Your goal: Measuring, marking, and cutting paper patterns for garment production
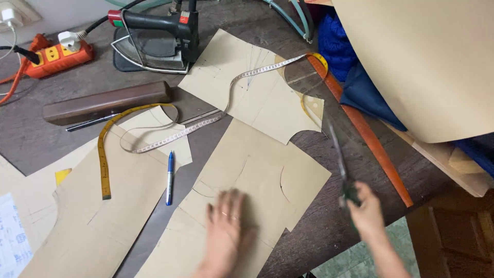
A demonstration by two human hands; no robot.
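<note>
The left hand (226,226) lies flat, palm down, fingers spread a little and pointing away from the body. It looks blurry. The right hand (366,210) is lifted near the desk's right edge, fingers curled shut in a grip, its forearm bare.

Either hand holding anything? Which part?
Right hand grips scissors by the green handle, blades pointing away. Left hand holds nothing; it lies flat on the brown paper pattern.

Scissors (340,159) in right hand (366,211)
</note>
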